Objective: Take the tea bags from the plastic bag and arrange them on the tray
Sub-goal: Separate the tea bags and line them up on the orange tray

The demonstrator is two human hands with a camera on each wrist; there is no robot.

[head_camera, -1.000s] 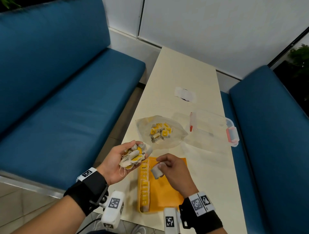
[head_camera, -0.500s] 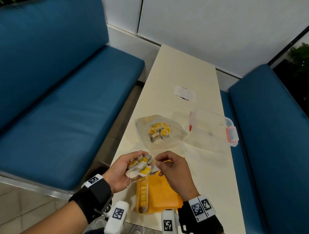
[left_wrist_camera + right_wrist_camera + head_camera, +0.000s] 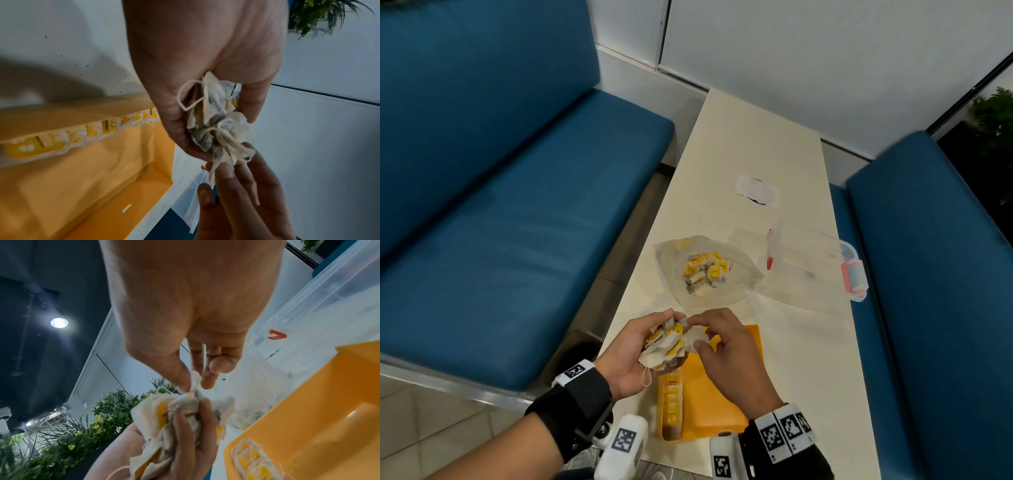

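The right hand (image 3: 191, 331) pinches the top of one tea bag (image 3: 194, 382) between thumb and fingertip; its other fingers are loosely curled and hold nothing. That bag sits at the top of a bunch of tea bags (image 3: 666, 344) cupped in the left hand (image 3: 635, 356), whose fingers curl round the bunch, above the far end of the tray (image 3: 709, 404).

The strings (image 3: 190, 95) loop loosely across one another in the bunch, so a pull on the pinched bag may well drag a neighbour out, and it could drop onto the worktop (image 3: 801, 342) beside the tray. A sharp tug on thin paper could also tear it.

A row of bags (image 3: 672, 401) already lines the tray's left wall; a falling bag might knock it crooked. Beyond the tray, the plastic bag (image 3: 703, 270) holds more.
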